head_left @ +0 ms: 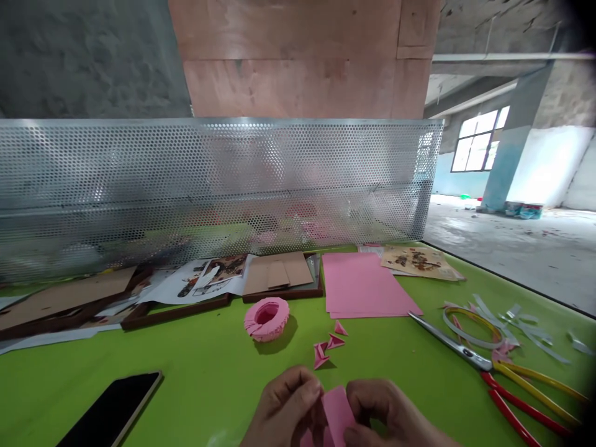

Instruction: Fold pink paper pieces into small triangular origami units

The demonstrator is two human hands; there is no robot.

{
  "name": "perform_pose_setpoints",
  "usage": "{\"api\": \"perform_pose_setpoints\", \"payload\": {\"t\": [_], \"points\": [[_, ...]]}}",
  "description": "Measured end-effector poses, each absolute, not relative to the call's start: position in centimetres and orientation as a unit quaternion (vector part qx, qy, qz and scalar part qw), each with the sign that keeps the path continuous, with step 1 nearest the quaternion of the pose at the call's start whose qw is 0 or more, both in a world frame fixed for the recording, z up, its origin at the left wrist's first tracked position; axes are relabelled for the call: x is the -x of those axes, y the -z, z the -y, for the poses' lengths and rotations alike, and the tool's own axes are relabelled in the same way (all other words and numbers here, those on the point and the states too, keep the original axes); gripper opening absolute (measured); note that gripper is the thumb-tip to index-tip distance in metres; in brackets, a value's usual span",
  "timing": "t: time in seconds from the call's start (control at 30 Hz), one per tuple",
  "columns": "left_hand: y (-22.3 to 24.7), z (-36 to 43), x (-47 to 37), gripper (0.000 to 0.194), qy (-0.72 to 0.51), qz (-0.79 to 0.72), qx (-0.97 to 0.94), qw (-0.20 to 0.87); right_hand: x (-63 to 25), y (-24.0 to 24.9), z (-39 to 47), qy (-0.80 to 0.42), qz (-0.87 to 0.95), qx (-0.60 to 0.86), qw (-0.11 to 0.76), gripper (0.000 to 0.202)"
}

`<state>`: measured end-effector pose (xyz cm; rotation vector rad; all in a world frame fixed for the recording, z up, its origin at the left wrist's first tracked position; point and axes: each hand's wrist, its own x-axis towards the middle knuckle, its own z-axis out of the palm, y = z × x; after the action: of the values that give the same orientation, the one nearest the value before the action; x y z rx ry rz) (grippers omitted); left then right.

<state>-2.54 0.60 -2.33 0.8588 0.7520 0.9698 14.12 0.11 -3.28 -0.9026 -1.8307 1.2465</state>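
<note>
A small folded piece of pink paper is held between my two hands at the bottom centre. My left hand pinches its left side with thumb and curled fingers. On the right edge, my right hand grips it with fingers bent round. Just beyond the hands lie several small folded pink triangles. A pink ring of folded paper rests on the green table to their left. Flat pink sheets are stacked further back.
Scissors with red and yellow handles, a tape roll and pale strips lie at the right. A black phone is at the left front. Brown frames with papers and cardboard line the perforated metal screen.
</note>
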Motion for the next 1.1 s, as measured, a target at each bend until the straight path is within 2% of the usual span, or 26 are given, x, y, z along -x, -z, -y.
{"api": "perform_pose_setpoints", "payload": {"t": [0.27,0.37,0.57,0.9,1.1], "points": [[0.8,0.0,2.2,0.031,-0.386,-0.402,-0.526,0.643,-14.5,2.9,0.5,-0.438,0.732,0.367,0.371,0.018],[0.7,0.1,2.1,0.032,-0.378,-0.418,-0.544,0.622,-14.8,2.0,0.8,-0.456,0.712,0.36,0.394,0.031],[1.5,0.5,1.5,0.041,-0.349,-0.396,-0.586,0.615,-14.1,2.0,0.7,-0.493,0.67,0.373,0.411,0.028],[0.7,0.5,2.3,0.029,-0.378,-0.416,-0.51,0.651,-14.3,2.2,0.3,-0.556,0.587,0.363,0.464,0.031],[0.8,-0.1,2.1,0.03,-0.401,-0.436,-0.498,0.633,-13.8,2.7,0.3,-0.59,0.596,0.339,0.426,0.036]]}}
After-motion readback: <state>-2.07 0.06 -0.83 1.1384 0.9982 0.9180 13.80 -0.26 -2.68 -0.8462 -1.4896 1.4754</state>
